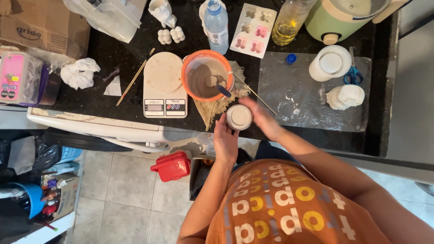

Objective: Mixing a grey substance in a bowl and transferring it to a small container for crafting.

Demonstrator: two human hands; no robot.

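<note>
Both my hands hold a small white round jar [239, 117] at the near edge of the dark countertop [113, 54]. My left hand [224, 138] grips it from below and my right hand [261, 118] wraps it from the right side. Just beyond the jar sits an orange bowl [207, 75] of beige powder with a scoop in it, resting on a scrap of burlap [217, 108]. A white kitchen scale [164, 84] stands left of the bowl.
A water bottle [216, 26], a white silicone mould [253, 30], an oil bottle [291, 20] and a green pot [348, 18] line the back. A clear mat [312, 95] holds a white container, blue scissors [353, 74] and a white figure. A red box [172, 166] sits on the floor.
</note>
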